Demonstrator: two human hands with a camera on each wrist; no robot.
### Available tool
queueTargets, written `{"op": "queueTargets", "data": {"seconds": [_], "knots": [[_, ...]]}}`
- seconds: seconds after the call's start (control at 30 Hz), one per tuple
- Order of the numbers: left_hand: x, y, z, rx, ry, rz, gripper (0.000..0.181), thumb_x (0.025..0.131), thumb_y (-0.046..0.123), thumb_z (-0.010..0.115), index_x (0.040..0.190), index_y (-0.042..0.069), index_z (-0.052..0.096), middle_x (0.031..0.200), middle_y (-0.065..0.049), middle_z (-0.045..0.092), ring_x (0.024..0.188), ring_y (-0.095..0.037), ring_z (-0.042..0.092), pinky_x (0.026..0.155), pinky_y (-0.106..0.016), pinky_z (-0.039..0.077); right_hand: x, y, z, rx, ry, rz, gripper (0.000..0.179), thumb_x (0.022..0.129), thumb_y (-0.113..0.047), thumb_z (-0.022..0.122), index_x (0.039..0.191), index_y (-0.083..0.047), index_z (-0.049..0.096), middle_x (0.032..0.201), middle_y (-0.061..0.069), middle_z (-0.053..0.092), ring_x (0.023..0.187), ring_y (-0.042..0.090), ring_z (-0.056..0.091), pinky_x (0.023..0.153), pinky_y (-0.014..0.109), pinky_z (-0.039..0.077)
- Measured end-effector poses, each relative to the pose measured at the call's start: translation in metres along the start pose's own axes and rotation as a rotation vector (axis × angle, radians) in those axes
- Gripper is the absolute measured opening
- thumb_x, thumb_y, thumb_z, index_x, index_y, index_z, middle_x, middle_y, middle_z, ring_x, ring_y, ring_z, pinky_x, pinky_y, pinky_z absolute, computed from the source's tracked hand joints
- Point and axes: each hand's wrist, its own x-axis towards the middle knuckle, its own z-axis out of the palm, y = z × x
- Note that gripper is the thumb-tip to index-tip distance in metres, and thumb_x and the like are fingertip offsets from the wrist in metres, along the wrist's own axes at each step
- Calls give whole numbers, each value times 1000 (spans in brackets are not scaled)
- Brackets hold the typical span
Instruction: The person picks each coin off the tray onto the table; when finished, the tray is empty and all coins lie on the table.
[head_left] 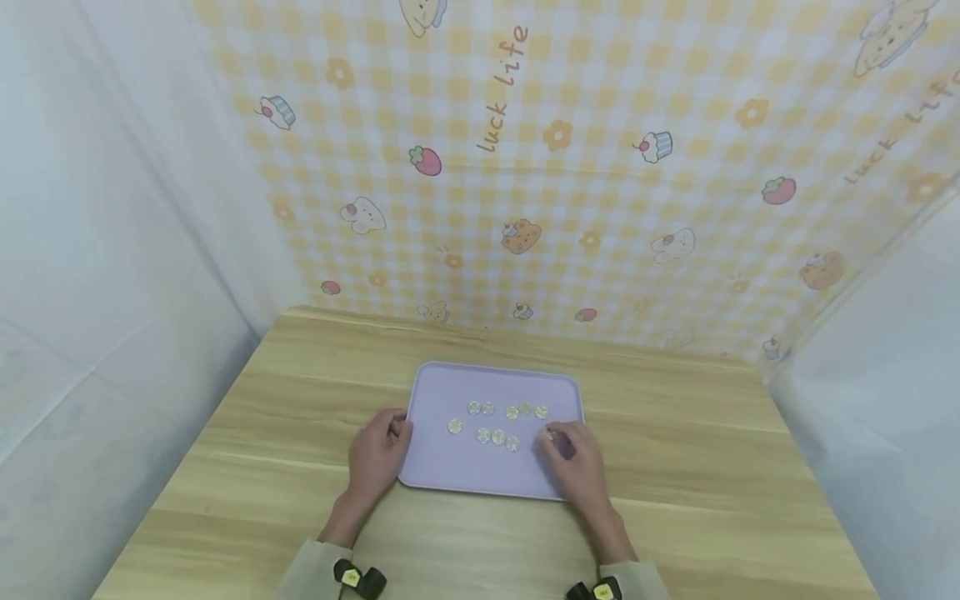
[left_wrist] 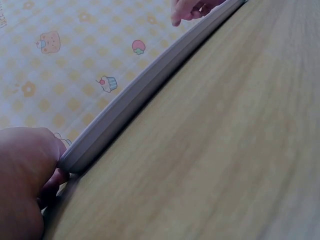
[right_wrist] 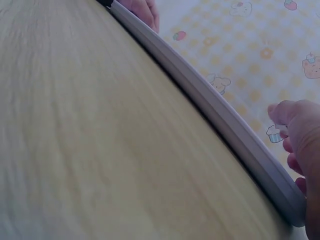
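A lilac tray [head_left: 457, 471] lies on the wooden table, with several round, shiny coins [head_left: 483, 435] spread over it in two loose rows. The left hand [head_left: 377, 450] grips the tray's left edge, its thumb at the rim and its fingers curled beside it, as the left wrist view shows. Over the tray's right side, the right hand [head_left: 579, 467] pinches a coin [head_left: 551, 434] between thumb and forefinger. Most of that coin is hidden by the fingertips. In the right wrist view the tray's side wall [right_wrist: 215, 107] runs below the right hand [right_wrist: 302, 135].
Behind the wooden table [head_left: 690, 450] hangs a yellow checked cloth [head_left: 555, 192] with cartoon prints. Pale sheets [head_left: 112, 250] close off both sides. Each wrist carries a dark strapped device, such as the left one [head_left: 360, 577].
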Motion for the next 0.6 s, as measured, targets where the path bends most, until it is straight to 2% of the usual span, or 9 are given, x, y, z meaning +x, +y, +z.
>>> {"op": "queueTargets", "data": {"seconds": [0.13, 0.23, 0.33, 0.43, 0.6], "knots": [[-1, 0, 0, 10, -10, 6, 22, 89, 17, 72, 109, 6, 72, 76, 1, 67, 58, -6, 50, 59, -27, 42, -1, 2, -6, 113, 73, 92, 18, 82, -10, 81, 99, -11, 74, 87, -1, 64, 80, 5, 55, 71, 16, 44], [-2, 2, 2, 7, -33, 7, 24, 91, 19, 71, 111, 6, 72, 78, 2, 67, 59, -6, 50, 60, -26, 42, 0, 10, -16, 129, 143, 183, 16, 86, -11, 77, 101, -10, 73, 88, -2, 64, 78, 3, 55, 70, 13, 43], [-2, 3, 3, 6, -36, 6, 25, 92, 19, 70, 112, 5, 71, 78, 2, 66, 58, -6, 50, 60, -26, 41, 3, 20, -26, 108, 194, 234, 16, 87, -11, 76, 102, -7, 73, 86, -2, 62, 75, 3, 53, 67, 14, 42], [-2, 3, 1, 12, -25, 6, 25, 91, 19, 71, 112, 5, 71, 78, 1, 66, 58, -6, 50, 59, -26, 41, 7, 32, -34, 79, 205, 261, 18, 88, -13, 75, 104, -5, 72, 87, -1, 62, 75, 3, 53, 66, 14, 43], [-1, 1, -1, 9, -14, 7, 25, 91, 18, 71, 112, 5, 71, 79, 0, 67, 59, -7, 51, 59, -25, 41, 17, 47, -46, 5, 165, 321, 22, 92, -22, 72, 106, -5, 72, 94, 4, 64, 82, 8, 56, 72, 14, 45]]}}
